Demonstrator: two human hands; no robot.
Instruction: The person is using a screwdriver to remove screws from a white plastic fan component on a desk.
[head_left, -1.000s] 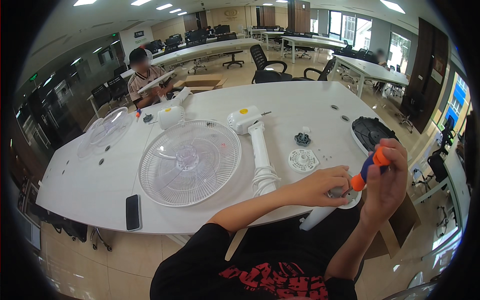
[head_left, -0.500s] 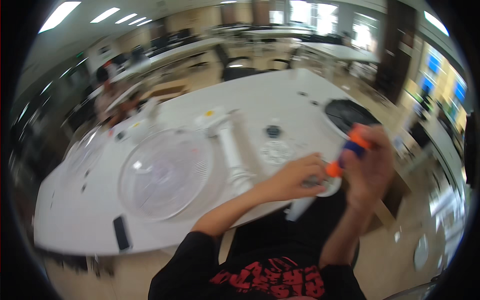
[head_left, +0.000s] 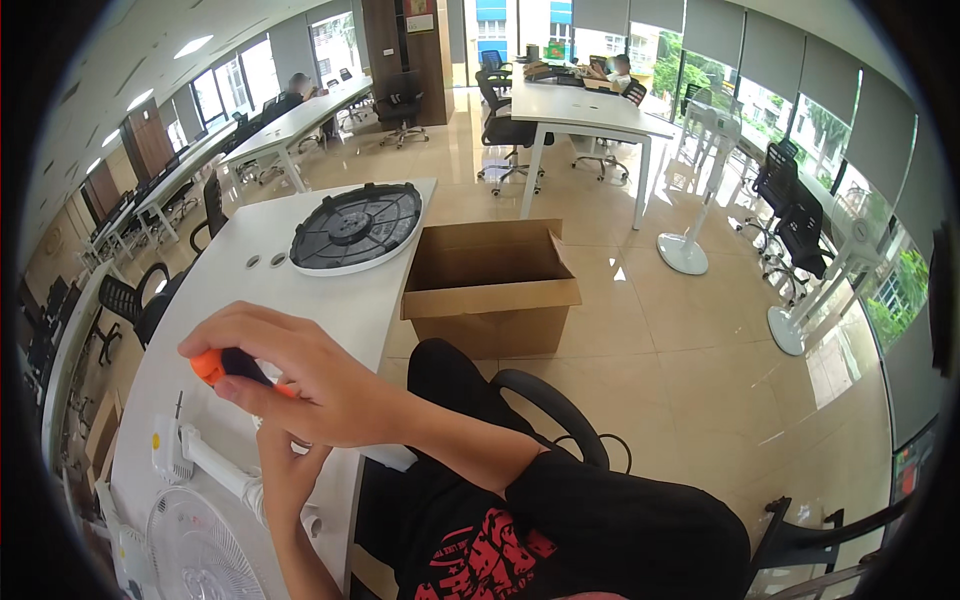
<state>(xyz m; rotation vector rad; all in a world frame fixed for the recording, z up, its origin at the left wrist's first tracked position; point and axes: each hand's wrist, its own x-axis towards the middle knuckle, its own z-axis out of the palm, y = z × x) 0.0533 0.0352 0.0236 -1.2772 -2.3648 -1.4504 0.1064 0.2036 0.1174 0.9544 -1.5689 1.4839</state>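
Note:
My right hand (head_left: 310, 385) is closed round an orange and dark-blue screwdriver (head_left: 240, 368), held above the near part of the white table (head_left: 250, 222). Its orange end pokes out past my fingers; the shaft cannot be made out. Just below, my left hand (head_left: 288, 470) has its fingers bent together, partly covered by my right hand, and what they grip is hidden. A white flat piece (head_left: 388, 456) juts from the table edge beside my hands. Left of them lie a white fan motor head (head_left: 172, 452), a white pole (head_left: 222, 470) and a clear round fan grille (head_left: 200, 545).
A round base with a black ribbed underside (head_left: 356, 230) lies at the table's far end. Beside the table an open cardboard box (head_left: 490, 305) stands on the floor. Two white stand fans (head_left: 684, 252) are at the right, and a black chair armrest (head_left: 550, 405) is near my leg.
The view has swung far to the right, bringing the box and stand fans into fuller sight. The screwdriver remains in my right hand, and my left hand stays close by it.

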